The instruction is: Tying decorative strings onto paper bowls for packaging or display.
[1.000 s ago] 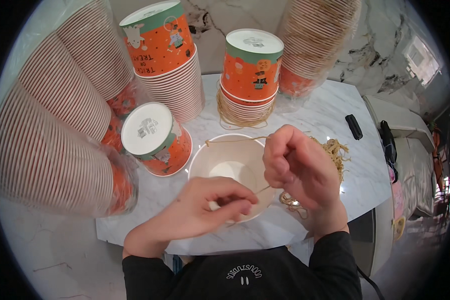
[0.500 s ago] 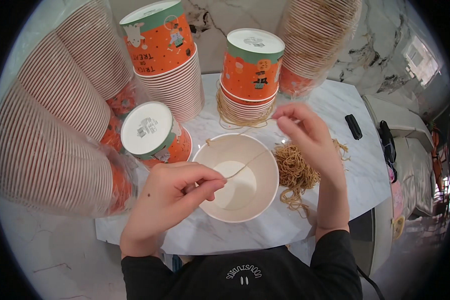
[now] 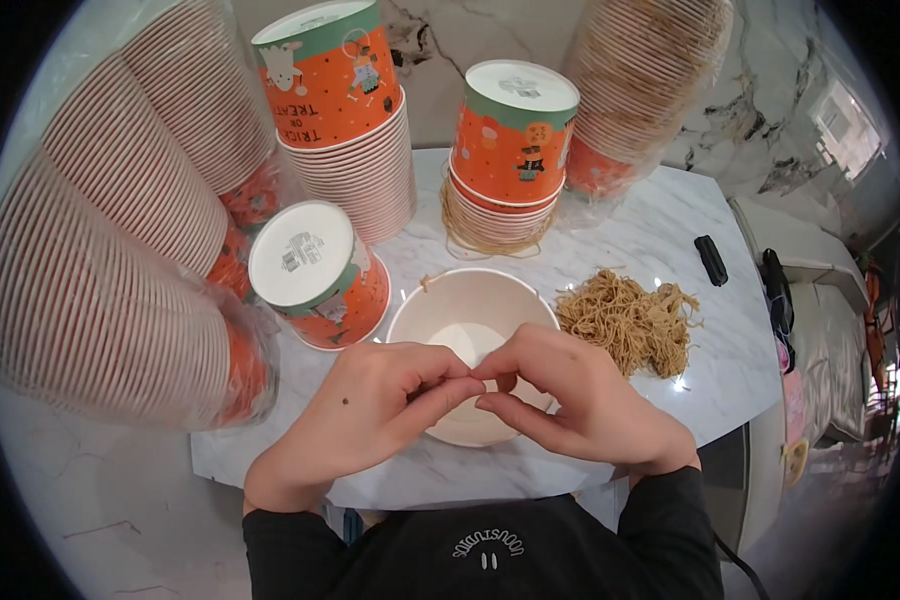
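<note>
My left hand [image 3: 375, 400] is closed in a pinch over the near side of a white paper bucket [image 3: 430, 315]. My right hand [image 3: 585, 400] meets it, its index fingertip against the left fingertips and its thumb curled just below. A tan string was stretched between them a moment ago; the part in my fingers is now almost wholly hidden. A short tan string end [image 3: 426, 283] shows at the bucket's far left rim. The bucket stands upright with its mouth up, and its near wall is partly covered by my hands.
A tangled pile of tan strings [image 3: 625, 320] lies right of the bucket. Upside-down orange buckets [image 3: 310, 255] stand left and behind, one stack [image 3: 515, 140] ringed with string. Plastic-wrapped bucket stacks [image 3: 100, 300] crowd the left. A black object [image 3: 710, 260] rests at right.
My right hand has come down and left from beyond the bucket to meet my left hand. The string stretched between them has closed up. My left hand has shifted slightly right.
</note>
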Demonstrator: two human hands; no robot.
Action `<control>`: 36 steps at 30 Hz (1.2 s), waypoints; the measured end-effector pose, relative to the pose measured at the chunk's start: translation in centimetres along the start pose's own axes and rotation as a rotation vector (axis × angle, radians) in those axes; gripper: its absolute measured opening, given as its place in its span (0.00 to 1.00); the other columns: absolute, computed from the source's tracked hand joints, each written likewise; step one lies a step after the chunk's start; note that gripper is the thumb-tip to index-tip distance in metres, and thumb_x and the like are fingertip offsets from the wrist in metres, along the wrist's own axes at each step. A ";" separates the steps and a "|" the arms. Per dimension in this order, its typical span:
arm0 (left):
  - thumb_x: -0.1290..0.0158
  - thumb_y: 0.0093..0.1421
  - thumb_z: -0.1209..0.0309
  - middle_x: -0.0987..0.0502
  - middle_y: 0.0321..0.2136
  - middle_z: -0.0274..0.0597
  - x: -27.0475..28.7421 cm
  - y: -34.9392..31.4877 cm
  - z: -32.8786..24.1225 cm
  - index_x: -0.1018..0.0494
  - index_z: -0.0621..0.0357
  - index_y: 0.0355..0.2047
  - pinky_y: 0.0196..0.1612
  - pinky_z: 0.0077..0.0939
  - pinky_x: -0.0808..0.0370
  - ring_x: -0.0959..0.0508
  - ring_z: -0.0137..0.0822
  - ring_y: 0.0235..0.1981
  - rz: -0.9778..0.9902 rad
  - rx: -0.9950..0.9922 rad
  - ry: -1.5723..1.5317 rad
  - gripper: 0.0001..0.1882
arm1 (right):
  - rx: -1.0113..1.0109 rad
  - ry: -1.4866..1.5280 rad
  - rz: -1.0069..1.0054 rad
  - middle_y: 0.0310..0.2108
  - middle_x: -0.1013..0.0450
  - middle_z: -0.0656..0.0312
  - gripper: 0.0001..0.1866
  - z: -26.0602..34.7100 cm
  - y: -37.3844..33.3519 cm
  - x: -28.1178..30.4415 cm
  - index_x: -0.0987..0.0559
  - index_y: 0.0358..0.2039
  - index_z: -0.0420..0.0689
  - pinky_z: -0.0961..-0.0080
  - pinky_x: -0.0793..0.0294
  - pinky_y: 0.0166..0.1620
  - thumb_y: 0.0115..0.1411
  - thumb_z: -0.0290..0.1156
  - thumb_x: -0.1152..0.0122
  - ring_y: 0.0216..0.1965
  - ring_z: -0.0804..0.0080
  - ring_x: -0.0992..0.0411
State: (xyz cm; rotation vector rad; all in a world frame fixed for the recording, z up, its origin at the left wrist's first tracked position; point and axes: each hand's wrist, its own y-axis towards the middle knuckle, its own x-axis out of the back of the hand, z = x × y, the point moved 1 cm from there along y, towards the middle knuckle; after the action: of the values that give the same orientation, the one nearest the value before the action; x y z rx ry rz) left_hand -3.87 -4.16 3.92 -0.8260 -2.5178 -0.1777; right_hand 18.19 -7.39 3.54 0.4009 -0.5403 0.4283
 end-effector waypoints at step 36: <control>0.46 0.58 0.82 0.17 0.39 0.37 -0.1 1.1 1.4 0.24 0.61 0.57 0.37 0.16 0.26 0.19 0.23 0.38 0.033 -0.048 -0.250 0.25 | 0.244 -0.533 -0.253 0.28 0.27 0.62 0.14 -1.7 0.5 0.0 0.20 0.35 0.43 0.70 0.25 0.27 0.47 0.21 0.28 0.26 0.66 0.23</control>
State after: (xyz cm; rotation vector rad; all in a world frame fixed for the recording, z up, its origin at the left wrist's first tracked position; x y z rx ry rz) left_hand -3.73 -2.94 2.63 -0.9610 -2.7392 -0.1313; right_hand 18.60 -6.21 2.34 0.8193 -0.9445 0.1362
